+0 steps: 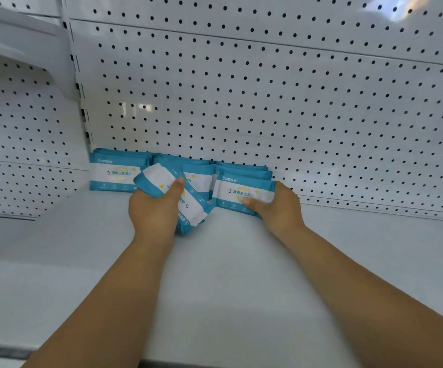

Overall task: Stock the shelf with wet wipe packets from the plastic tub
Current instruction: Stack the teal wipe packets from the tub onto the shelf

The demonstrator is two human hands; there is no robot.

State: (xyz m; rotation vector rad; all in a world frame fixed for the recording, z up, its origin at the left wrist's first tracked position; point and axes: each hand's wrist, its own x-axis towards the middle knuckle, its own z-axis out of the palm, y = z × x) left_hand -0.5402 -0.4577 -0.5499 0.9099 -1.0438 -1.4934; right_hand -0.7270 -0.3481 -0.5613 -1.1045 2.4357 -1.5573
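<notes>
While my left hand [154,211] curls round a tilted bundle of wet wipe packets [191,208] at mid-frame, my right hand [281,205] grips the rightmost standing stack [241,191] (thumb across its front). That stack stands on the white shelf [228,274] against the pegboard back [268,102], with another stack [117,173] left of centre.

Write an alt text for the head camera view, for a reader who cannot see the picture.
A person arranges blue-and-white plastic wet wipe packets in a row against the white perforated metal back panel of a white shelf. The left hand grips a tilted bunch of packets. The right hand pinches the upright rightmost group.
</notes>
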